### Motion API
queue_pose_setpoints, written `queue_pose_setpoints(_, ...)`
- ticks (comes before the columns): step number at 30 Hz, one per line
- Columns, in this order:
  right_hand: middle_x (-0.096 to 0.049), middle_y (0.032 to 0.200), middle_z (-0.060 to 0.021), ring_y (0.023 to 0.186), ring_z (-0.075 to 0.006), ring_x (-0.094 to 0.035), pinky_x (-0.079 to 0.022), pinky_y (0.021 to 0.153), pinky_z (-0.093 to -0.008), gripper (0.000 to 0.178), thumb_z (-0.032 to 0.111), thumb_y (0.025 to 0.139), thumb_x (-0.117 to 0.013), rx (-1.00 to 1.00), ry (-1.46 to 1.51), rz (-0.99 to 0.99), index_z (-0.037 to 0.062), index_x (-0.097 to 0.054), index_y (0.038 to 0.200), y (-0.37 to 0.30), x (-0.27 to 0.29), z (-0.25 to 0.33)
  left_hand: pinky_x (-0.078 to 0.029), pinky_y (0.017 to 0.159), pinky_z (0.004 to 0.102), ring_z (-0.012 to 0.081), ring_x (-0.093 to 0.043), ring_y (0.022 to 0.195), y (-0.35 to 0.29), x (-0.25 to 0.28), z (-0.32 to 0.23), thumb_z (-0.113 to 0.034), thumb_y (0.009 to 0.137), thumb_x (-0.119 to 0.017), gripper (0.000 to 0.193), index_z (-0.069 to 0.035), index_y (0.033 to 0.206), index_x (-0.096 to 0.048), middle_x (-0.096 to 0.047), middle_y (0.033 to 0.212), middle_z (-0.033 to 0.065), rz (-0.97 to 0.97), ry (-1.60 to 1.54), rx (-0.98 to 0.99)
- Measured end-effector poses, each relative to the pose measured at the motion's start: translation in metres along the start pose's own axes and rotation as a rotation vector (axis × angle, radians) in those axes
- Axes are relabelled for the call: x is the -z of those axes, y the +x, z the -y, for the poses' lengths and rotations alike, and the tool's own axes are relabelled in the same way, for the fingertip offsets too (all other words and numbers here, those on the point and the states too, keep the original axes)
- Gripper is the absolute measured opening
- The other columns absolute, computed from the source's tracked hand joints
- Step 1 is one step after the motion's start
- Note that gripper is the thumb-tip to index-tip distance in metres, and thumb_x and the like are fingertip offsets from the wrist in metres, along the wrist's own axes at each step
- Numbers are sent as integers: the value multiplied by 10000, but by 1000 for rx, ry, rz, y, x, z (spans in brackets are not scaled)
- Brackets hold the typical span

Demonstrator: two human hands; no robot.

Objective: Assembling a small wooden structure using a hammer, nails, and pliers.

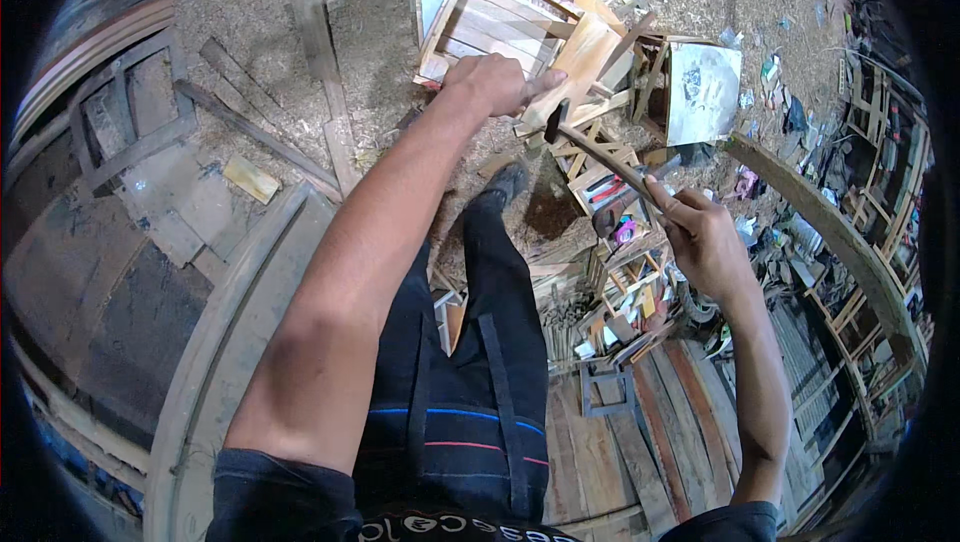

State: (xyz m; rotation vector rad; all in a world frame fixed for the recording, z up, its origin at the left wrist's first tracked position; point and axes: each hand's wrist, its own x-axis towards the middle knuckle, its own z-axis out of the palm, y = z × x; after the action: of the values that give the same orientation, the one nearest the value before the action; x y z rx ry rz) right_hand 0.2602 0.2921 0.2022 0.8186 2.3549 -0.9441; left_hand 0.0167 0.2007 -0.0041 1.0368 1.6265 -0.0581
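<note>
My right hand [705, 237] is closed round the wooden handle of a hammer [610, 164]. The dark hammer head is just below the lower end of a pale wooden board [582, 54]. My left hand [490, 84] is closed at this board's left edge, with the thumb lying toward it; the fingertips are partly hidden. Beyond and beside my left hand stands a slatted wooden crate [500, 24], tilted, with a whitish panel on its left side. Whether the board is fixed to the crate, I cannot tell.
Right of the board is a wooden box [705, 92] with a stained white top. An open tool box [605, 187] stands below it. Loose boards [320, 52] lie left on the sawdust-covered floor. Planks [650, 442] and scrap crowd the lower right. My shoe [505, 185] is near the crate.
</note>
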Motion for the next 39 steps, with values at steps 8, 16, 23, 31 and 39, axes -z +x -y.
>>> queue_pose_setpoints(8,-586,816,-238,728,-420,-594,-481,683,-443,382,-6,881,-621,143,113,-24,-14,-618,1263,10,-8,-42,-547,822,499,329,-703,882,1,-14,13,-906,824,-59,1102,-53,755,-753,-709,820,203,-193,15,-81)
queue_pose_setpoints(16,-580,807,-223,663,-328,-562,-457,623,-385,333,35,948,-598,234,244,41,-53,-583,1269,39,-22,-98,-522,607,415,187,-616,566,-13,-21,5,-860,874,-73,984,-106,587,-636,-630,606,95,-388,125,75)
queue_pose_setpoints(23,-545,757,-154,643,-191,-520,-439,595,-337,324,47,968,-598,431,196,77,-60,-583,1273,55,-23,-108,-470,488,376,120,-471,443,-7,-29,10,-876,841,-24,915,-166,511,-497,-466,479,-4,-441,101,28)
queue_pose_setpoints(31,-593,804,-160,665,-181,-546,-457,603,-309,360,-46,934,-587,422,201,58,-52,-590,1294,53,-16,-105,-498,505,363,121,-555,506,0,-37,13,-890,830,-22,978,-159,558,-612,-517,508,19,-496,148,41)
queue_pose_setpoints(39,-587,797,-162,671,-197,-560,-460,605,-317,365,-58,920,-586,315,284,-54,-50,-592,1285,51,-18,-109,-483,520,371,103,-546,501,1,-36,10,-934,793,-40,985,-175,540,-615,-517,498,15,-500,116,60)
